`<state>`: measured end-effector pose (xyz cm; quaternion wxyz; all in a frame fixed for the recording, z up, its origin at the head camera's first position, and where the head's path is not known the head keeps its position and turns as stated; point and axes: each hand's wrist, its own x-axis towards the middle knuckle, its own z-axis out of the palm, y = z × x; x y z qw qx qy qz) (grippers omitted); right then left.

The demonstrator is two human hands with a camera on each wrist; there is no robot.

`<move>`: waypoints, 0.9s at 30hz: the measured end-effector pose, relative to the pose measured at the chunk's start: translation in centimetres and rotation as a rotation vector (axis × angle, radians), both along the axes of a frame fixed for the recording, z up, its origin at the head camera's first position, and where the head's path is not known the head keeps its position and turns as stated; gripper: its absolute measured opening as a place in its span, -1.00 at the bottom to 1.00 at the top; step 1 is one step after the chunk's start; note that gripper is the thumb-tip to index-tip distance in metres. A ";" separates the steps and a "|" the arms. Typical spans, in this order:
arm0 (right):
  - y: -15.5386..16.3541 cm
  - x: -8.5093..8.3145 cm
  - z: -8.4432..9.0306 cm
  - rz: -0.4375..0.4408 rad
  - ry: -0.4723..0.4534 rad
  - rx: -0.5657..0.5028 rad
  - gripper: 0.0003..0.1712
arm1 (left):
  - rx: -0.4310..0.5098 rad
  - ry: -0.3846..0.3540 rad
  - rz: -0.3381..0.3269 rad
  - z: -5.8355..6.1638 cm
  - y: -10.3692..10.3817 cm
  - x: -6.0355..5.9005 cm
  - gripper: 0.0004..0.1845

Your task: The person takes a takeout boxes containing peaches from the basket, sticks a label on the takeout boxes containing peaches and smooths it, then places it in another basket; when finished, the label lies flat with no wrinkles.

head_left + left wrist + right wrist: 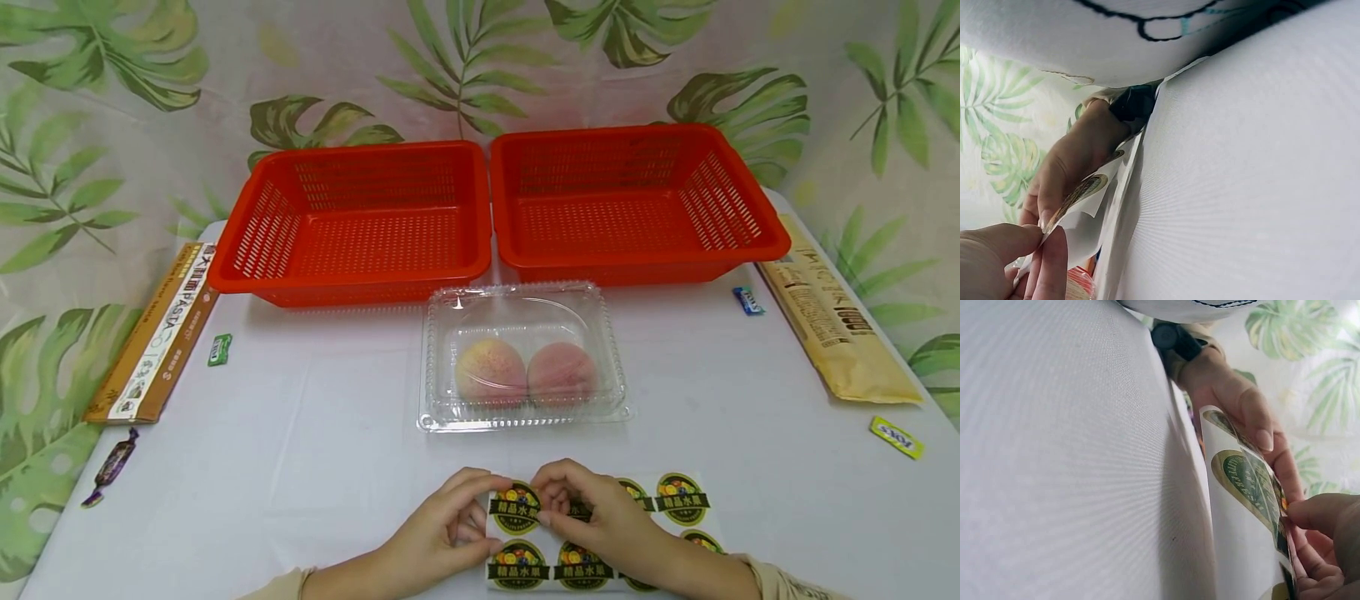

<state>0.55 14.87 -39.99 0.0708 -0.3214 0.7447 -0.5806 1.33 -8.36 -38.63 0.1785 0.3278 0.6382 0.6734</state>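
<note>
A white sheet of round fruit stickers, black and gold with coloured fruit, lies along the front of the table. My left hand grips its left edge, thumb in front and fingers behind, as the left wrist view shows. My right hand pinches the right edge of the top-left round sticker between thumb and fingers. In the right wrist view the sheet is tilted up off the white tablecloth. Behind the hands sits a clear lidded plastic box holding two peaches.
Two red plastic baskets stand side by side at the back. A brown pasta packet lies on the left, a tan noodle packet on the right. Several small wrapped candies, such as the green one, lie near both sides.
</note>
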 end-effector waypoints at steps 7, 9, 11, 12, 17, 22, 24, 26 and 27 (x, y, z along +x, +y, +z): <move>0.3 -0.1 -0.8 0.057 -0.137 -0.160 -0.56 | -0.004 -0.014 0.012 0.0 0.0 0.0 -0.39; 0.4 -0.1 -0.9 0.061 -0.177 -0.204 -0.57 | -0.005 -0.022 0.026 0.0 0.0 0.0 -0.38; 0.5 -0.2 -0.9 0.055 -0.222 -0.242 -0.58 | -0.010 -0.035 0.050 -0.1 0.0 0.0 -0.38; 0.6 -0.2 -0.9 0.053 -0.230 -0.255 -0.58 | -0.015 -0.037 0.062 -0.2 0.0 0.0 -0.38; 0.7 -0.4 -0.9 0.063 -0.274 -0.320 -0.58 | -0.051 -0.016 0.125 -0.7 -0.1 -0.1 -0.37; 0.6 -0.4 -0.6 0.060 -0.312 -0.345 -0.59 | -0.096 0.023 0.223 0.5 0.1 0.0 -0.32; 0.6 -0.3 -0.5 0.044 -0.330 -0.330 -0.59 | -0.092 0.052 0.257 0.4 0.1 0.0 -0.31; 0.5 -0.2 -0.4 0.034 -0.328 -0.315 -0.59 | -0.070 0.087 0.269 0.0 0.1 0.0 -0.30; 0.5 -0.2 -0.3 0.030 -0.314 -0.305 -0.59 | -0.054 0.101 0.262 -0.3 0.1 0.0 -0.30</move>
